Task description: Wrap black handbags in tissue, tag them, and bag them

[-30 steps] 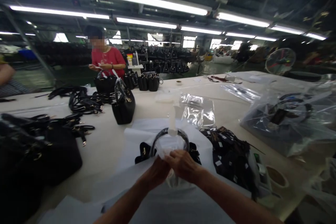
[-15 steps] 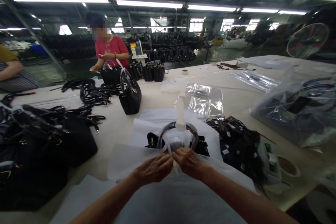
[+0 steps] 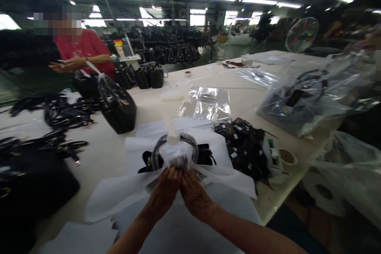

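A black handbag (image 3: 206, 152) sits in front of me, mostly covered by white tissue paper (image 3: 110, 194). Its plastic-wrapped handle (image 3: 195, 149) arches up, with a white strip (image 3: 172, 135) rising from the top. My left hand (image 3: 165, 188) and my right hand (image 3: 195, 194) meet side by side at the handle's near base. Both have their fingers closed on the tissue paper, bunched against the bag. The fingertips are partly hidden in the folds.
Black handbags (image 3: 119, 111) and a heap of black straps (image 3: 65, 109) lie to the left. Black tags (image 3: 244, 149), a tape roll (image 3: 287, 156) and a plastic-bagged handbag (image 3: 293, 103) are on the right. Clear plastic sleeves (image 3: 211, 103) lie ahead. A co-worker in red (image 3: 86, 47) stands across the table.
My view has turned to the right. Both hands have pressed the tissue paper in closer around the handle base, and the paper's sides now flare outward. The co-worker's hands have risen away from a bag.
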Demonstrator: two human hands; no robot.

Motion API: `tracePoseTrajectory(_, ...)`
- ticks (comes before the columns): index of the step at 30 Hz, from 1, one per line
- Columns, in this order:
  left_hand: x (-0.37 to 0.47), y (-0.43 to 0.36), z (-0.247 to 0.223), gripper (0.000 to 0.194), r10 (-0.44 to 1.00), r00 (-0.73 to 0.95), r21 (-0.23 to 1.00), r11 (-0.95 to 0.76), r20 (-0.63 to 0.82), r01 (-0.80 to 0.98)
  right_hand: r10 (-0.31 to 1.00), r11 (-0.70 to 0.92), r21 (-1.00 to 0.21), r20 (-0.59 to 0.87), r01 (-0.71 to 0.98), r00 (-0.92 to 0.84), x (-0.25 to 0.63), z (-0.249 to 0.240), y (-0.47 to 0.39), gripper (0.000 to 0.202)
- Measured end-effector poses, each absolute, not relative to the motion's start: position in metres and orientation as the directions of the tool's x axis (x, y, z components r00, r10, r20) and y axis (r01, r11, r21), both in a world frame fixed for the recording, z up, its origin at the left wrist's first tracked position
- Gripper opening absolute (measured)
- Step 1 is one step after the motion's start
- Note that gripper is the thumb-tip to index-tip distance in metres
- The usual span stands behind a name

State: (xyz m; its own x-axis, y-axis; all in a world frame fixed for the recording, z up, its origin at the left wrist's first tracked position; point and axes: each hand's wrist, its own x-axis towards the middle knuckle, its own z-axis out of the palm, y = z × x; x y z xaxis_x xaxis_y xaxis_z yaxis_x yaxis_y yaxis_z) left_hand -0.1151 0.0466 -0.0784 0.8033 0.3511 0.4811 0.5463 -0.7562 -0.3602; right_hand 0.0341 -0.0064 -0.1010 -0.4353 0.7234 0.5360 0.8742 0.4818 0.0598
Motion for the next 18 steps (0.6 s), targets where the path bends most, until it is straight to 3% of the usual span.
tracePoseTrajectory(4,-0.108,0.041,-0.099,0.055,0.396,0.734,-0.257,-0.756,0.552,0.602,0.788,0.546,-0.054,0.372,0.836,-0.49,0.063,-0.094,-0.035,0.045)
tracePoseTrajectory(7,-0.106,0.041,-0.108,0.055,0.447,0.691,-0.164,-0.761,0.568,0.627,0.816,0.529,-0.184,0.378,0.828,-0.437,0.107,-0.109,-0.072,0.036)
tracePoseTrajectory(9,-0.108,0.041,-0.11,0.057,0.463,0.691,-0.162,-0.755,0.554,0.635,0.872,0.355,-0.306,0.45,0.883,-0.194,0.151,-0.121,-0.097,0.03)
tracePoseTrajectory(11,-0.11,0.042,-0.112,0.06,0.441,0.718,-0.22,-0.749,0.538,0.625,0.87,0.058,-0.444,0.461,0.894,0.173,0.204,-0.126,-0.113,0.028)
tracePoseTrajectory(13,-0.112,0.042,-0.116,0.062,0.404,0.735,-0.273,-0.743,0.544,0.611,0.745,-0.239,-0.595,0.395,0.768,0.538,0.261,-0.123,-0.116,0.023)
tracePoseTrajectory(15,-0.113,0.041,-0.12,0.062,0.395,0.737,-0.267,-0.753,0.548,0.602,0.528,-0.483,-0.715,0.223,0.506,0.819,0.312,-0.115,-0.109,0.018)
tracePoseTrajectory(18,-0.113,0.038,-0.123,0.061,0.418,0.731,-0.195,-0.782,0.54,0.592,0.382,-0.578,-0.754,0.088,0.312,0.92,0.363,-0.108,-0.093,0.016)
